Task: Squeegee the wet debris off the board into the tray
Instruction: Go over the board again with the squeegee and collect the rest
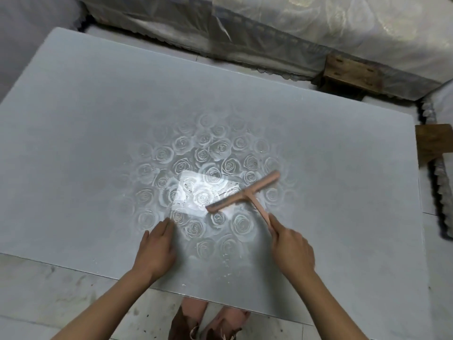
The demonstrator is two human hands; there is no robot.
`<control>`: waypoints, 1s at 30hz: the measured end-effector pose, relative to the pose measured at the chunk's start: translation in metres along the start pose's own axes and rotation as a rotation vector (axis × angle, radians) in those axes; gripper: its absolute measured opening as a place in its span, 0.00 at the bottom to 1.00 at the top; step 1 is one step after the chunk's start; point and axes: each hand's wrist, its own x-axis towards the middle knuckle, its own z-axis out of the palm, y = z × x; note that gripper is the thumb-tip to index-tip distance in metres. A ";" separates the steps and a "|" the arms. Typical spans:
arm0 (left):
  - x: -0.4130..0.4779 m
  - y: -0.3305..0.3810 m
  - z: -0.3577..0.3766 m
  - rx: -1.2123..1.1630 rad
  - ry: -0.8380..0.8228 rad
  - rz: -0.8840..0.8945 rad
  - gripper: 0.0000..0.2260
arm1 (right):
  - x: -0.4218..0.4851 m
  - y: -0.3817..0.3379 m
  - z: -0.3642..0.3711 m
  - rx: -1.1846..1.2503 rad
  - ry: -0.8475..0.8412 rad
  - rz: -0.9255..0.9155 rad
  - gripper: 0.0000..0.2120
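A large pale grey board [85,133] lies flat and fills most of the view. Its wet middle shows a rose pattern and a bright glare patch. Small dark specks of debris [229,192] sit along the blade of a pink squeegee [244,192], which rests on the board right of the glare. My right hand [291,246] grips the squeegee's handle from the near side. My left hand [157,244] rests flat on the board to the left, fingers straight. No tray is in view.
A plastic-wrapped mattress [318,28] stands along the far side. Wooden blocks [353,73] sit at the far right corner and the right edge. Tiled floor [49,290] runs along the near edge, with pink slippers [196,312] below the board.
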 end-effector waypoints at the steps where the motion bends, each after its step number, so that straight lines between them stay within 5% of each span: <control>1: -0.002 0.000 0.000 0.002 -0.005 -0.003 0.24 | 0.013 -0.009 -0.006 0.006 -0.001 -0.012 0.22; 6: -0.009 0.004 0.000 0.038 -0.058 0.015 0.27 | -0.017 0.029 -0.029 0.030 0.024 -0.027 0.18; 13: -0.027 0.080 0.010 0.184 -0.173 0.157 0.27 | -0.165 0.161 -0.015 0.195 -0.145 0.325 0.19; 30: -0.054 0.238 0.115 0.409 -0.193 0.180 0.30 | -0.262 0.433 0.010 0.266 -0.164 0.317 0.18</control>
